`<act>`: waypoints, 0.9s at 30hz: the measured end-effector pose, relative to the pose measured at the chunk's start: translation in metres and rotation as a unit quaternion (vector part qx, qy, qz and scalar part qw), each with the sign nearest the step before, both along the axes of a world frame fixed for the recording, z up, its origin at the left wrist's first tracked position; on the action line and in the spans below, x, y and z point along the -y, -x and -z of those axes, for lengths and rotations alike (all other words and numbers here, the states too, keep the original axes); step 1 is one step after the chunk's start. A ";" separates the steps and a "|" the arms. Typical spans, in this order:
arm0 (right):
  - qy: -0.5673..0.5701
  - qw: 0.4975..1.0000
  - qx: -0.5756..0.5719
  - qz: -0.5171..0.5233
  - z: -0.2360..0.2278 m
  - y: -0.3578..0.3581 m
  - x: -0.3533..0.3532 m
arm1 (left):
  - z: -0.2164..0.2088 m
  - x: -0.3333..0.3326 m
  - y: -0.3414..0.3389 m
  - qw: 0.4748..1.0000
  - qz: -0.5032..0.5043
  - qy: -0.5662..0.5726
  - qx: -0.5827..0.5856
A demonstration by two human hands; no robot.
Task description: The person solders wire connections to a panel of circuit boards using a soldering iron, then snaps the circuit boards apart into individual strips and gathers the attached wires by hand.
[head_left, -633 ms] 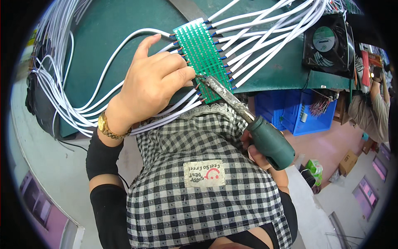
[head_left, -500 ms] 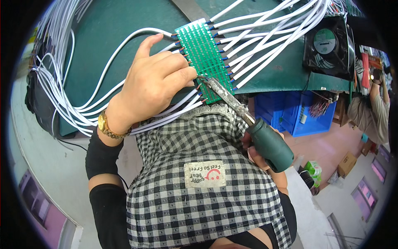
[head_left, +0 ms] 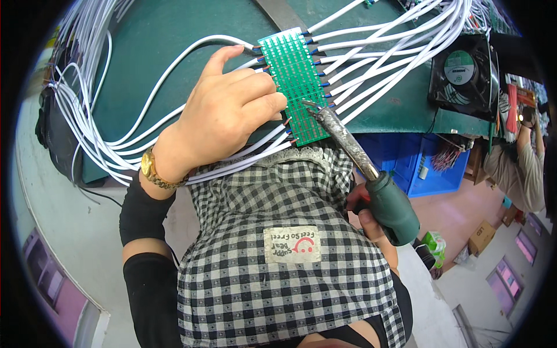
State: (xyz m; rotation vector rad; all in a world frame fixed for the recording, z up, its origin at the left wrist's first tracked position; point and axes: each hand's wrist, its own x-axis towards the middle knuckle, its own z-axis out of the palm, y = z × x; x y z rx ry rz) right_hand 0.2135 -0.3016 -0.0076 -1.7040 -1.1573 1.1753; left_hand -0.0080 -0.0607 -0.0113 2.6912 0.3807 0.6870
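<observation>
A green circuit board [head_left: 299, 87] lies at the near edge of the green table, with white cables joined along both long sides. My left hand [head_left: 229, 113] is at the board's left edge, one finger raised, thumb and fingers pinched on a white cable [head_left: 277, 117]; its end is mostly hidden by them. My right hand [head_left: 374, 226], partly hidden behind the handle, grips a soldering iron [head_left: 394, 209] with a dark green handle. The iron's worn metal shaft slants up to the left, its bent tip over the board's lower middle, right of my left fingertips.
Bundled white cables [head_left: 75, 133] hang over the table's left side, others at upper right. A black fan [head_left: 461, 75] stands on the right. Beyond the table edge are a blue crate [head_left: 432, 174], a cardboard box [head_left: 481, 238] and another person's arm [head_left: 525, 162].
The soldering iron's tip has shifted right across the board, away from my left fingertips. Board, cables and left hand appear slightly farther right in the picture, as do the fan and table.
</observation>
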 end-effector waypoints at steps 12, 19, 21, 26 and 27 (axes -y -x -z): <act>-0.022 0.996 0.065 -0.064 0.016 -0.009 0.011 | 0.005 0.000 0.000 1.000 -0.006 -0.006 0.002; -0.041 0.999 0.021 0.004 0.011 0.002 0.009 | 0.004 0.000 0.000 1.000 -0.006 0.001 0.013; -0.038 0.996 -0.035 0.069 0.000 0.006 0.000 | 0.005 0.000 0.000 1.000 -0.005 -0.001 0.012; -0.049 0.991 -0.102 0.074 0.006 0.003 0.000 | 0.005 0.001 0.002 1.000 -0.009 -0.004 0.011; -0.049 0.991 -0.101 0.074 0.005 0.004 0.001 | 0.005 0.001 0.002 1.000 -0.007 -0.004 0.013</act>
